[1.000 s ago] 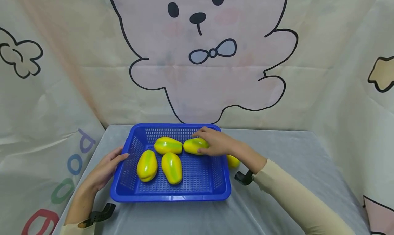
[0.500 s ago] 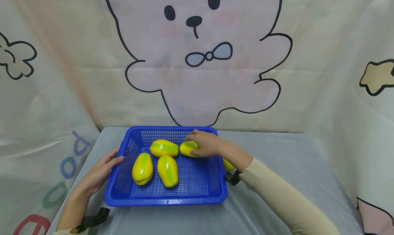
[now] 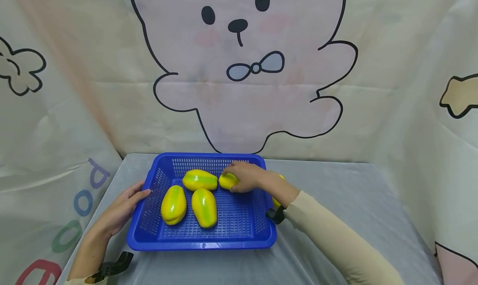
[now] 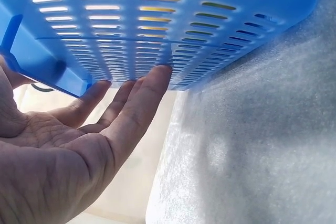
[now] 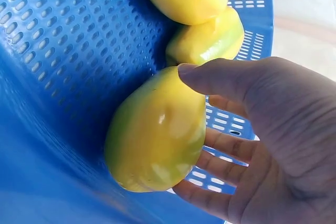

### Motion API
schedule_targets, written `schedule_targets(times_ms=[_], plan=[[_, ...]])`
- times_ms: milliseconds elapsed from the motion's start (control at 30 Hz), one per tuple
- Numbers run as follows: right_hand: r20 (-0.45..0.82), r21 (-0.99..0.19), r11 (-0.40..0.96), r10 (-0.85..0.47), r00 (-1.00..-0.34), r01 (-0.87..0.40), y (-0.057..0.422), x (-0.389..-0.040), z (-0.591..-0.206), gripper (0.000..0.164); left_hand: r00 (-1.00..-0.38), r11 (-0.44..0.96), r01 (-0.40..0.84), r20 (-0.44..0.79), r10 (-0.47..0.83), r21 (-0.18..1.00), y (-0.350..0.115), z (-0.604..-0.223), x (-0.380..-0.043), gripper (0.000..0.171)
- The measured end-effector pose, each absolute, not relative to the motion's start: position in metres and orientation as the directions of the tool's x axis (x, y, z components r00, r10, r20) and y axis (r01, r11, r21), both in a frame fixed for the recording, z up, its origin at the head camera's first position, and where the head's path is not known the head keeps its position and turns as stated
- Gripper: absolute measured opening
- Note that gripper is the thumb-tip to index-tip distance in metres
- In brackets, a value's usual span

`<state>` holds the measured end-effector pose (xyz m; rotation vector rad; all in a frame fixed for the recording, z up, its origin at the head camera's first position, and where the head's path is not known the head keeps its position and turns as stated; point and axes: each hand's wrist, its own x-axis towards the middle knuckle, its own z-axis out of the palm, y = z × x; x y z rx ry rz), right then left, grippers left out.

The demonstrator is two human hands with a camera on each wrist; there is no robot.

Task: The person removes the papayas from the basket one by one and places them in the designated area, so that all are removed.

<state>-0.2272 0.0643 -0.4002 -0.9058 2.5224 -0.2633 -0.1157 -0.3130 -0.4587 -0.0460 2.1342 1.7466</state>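
Note:
A blue plastic basket (image 3: 239, 218) with slotted walls stands on the table, holding several yellow-green papayas. My left hand (image 3: 125, 206) grips its left rim, thumb over the edge; in the left wrist view, the fingers (image 4: 139, 106) lie against the outer wall. My right hand (image 3: 246, 177) is inside the basket at the back right. It holds a papaya (image 5: 157, 135), with the thumb on one side and fingers around the other. Near it lie a back papaya (image 3: 199, 180), a left one (image 3: 173, 205) and a middle one (image 3: 204, 208).
Another papaya (image 3: 276, 203) lies outside the basket's right wall, mostly hidden by my right wrist. Grey cloth (image 3: 336, 206) covers the table. A printed curtain (image 3: 239, 110) hangs behind it and along both sides.
My right hand has shifted slightly left with its fingers further around the papaya, hiding more of it. The left hand stays on the rim. The whole view has shifted a little.

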Motion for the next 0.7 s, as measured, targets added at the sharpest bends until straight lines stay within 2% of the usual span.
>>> schedule_targets(times_ms=[200,433,700], plan=[[-0.373,-0.316,0.774,-0.634,-0.678,-0.549,0.0639,-0.2246,-0.4026,0.058,-0.927,0.22,-0.262,-0.308,0.212,0.94,-0.3109,-0.4592,-0.1172,0.072],[-0.386,-0.258,0.804,-0.594,-0.706,-0.536,0.064,-0.2204,-0.4024,0.059,-0.926,0.203,-0.253,-0.298,0.231,0.946,-0.3066,-0.4616,-0.1199,0.072],[-0.393,-0.244,0.811,-0.583,-0.711,-0.531,0.0577,-0.2168,-0.3987,0.067,-0.929,0.212,-0.262,-0.306,0.207,0.941,-0.3111,-0.4576,-0.1159,0.072]])
